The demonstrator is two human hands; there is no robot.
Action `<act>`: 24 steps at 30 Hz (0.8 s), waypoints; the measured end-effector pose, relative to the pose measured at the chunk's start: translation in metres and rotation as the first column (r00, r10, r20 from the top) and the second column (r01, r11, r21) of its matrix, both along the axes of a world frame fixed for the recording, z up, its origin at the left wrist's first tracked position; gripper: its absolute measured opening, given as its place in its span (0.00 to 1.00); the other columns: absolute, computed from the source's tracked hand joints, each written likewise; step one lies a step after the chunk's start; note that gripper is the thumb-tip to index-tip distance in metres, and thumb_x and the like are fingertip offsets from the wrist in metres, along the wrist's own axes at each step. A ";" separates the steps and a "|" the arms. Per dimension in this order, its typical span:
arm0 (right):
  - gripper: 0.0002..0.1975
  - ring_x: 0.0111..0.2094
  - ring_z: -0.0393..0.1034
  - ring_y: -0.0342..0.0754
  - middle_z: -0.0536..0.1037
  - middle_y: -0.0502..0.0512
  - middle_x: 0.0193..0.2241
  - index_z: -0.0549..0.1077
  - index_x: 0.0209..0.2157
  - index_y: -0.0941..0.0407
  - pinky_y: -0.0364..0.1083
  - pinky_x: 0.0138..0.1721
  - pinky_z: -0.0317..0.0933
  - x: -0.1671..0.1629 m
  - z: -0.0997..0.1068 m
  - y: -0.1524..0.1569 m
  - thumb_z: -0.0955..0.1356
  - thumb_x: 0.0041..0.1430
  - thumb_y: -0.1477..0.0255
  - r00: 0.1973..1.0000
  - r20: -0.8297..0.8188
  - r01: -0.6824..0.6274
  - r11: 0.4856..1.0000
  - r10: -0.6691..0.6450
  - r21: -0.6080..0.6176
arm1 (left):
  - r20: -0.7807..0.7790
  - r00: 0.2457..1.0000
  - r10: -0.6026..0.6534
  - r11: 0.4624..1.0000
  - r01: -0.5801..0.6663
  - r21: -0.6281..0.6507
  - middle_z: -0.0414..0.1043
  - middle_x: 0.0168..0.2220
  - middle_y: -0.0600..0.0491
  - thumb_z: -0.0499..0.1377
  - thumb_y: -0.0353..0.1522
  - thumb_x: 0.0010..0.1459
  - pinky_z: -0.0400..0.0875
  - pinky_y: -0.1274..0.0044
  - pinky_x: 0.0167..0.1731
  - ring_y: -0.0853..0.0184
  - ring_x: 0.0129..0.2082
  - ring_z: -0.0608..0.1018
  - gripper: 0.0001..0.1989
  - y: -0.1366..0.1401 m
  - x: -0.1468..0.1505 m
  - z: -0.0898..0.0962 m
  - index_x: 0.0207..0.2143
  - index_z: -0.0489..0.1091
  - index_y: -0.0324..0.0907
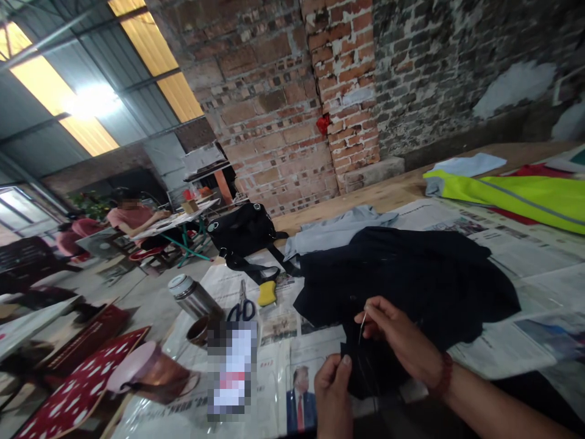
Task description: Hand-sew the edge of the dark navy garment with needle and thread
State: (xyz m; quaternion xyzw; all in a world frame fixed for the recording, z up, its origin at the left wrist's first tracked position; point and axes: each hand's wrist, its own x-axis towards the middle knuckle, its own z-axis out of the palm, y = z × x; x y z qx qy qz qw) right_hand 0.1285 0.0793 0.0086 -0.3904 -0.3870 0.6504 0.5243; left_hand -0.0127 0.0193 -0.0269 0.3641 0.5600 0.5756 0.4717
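A dark navy garment (402, 274) lies spread and rumpled in front of me. My left hand (334, 384) pinches a folded edge of its dark cloth between thumb and fingers. Just above it, my right hand (397, 338), with a red beaded bracelet at the wrist, holds a thin, pale needle (363, 325) between thumb and fingertips. A fine light thread seems to run down across the cloth; its ends cannot be made out. To the left of the garment are dark-handled scissors (241, 306) and a small yellow block (267, 294).
Newspapers under clear plastic cover the table (269, 372). At left stand a steel thermos (196, 297), a brown cup (199, 333) and a lidded container (153, 373). Behind are a black bag (244, 230), grey cloth (338, 228) and a yellow reflective garment (516, 194). A person (130, 216) sits farther off.
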 end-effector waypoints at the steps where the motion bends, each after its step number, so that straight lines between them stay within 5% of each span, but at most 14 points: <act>1: 0.15 0.21 0.65 0.40 0.74 0.50 0.28 0.64 0.30 0.55 0.41 0.24 0.55 0.002 0.002 0.002 0.64 0.53 0.57 0.999 -0.030 -0.012 1.000 0.012 -0.005 | 0.000 1.000 0.008 1.000 -0.008 0.006 0.60 0.17 0.59 0.62 0.41 0.43 0.62 0.81 0.21 0.73 0.18 0.62 0.14 0.000 0.000 0.001 0.17 0.68 0.39; 5: 0.15 0.17 0.65 0.40 0.73 0.47 0.24 0.63 0.32 0.54 0.40 0.19 0.54 0.011 0.012 0.010 0.67 0.51 0.58 0.975 -0.222 -0.034 0.999 0.026 -0.030 | -0.014 0.998 0.068 0.998 -0.068 0.000 0.62 0.16 0.58 0.63 0.42 0.41 0.64 0.81 0.21 0.71 0.19 0.66 0.15 0.001 0.000 0.001 0.18 0.70 0.39; 9: 0.14 0.23 0.68 0.41 0.72 0.47 0.24 0.66 0.34 0.54 0.42 0.25 0.61 0.028 0.014 0.021 0.71 0.46 0.66 0.937 -0.349 -0.027 0.999 0.012 -0.039 | -0.009 0.998 0.070 0.997 -0.070 -0.021 0.61 0.16 0.58 0.63 0.42 0.42 0.63 0.81 0.22 0.72 0.19 0.64 0.15 0.000 -0.002 -0.002 0.17 0.69 0.39; 24: 0.11 0.28 0.72 0.46 0.76 0.51 0.28 0.67 0.34 0.52 0.44 0.27 0.65 0.053 0.010 0.031 0.70 0.49 0.67 0.920 -0.388 0.035 0.997 -0.059 -0.069 | 0.007 0.999 0.040 0.999 -0.040 -0.017 0.63 0.17 0.58 0.64 0.44 0.40 0.63 0.82 0.22 0.72 0.20 0.65 0.17 0.001 -0.006 -0.012 0.18 0.70 0.38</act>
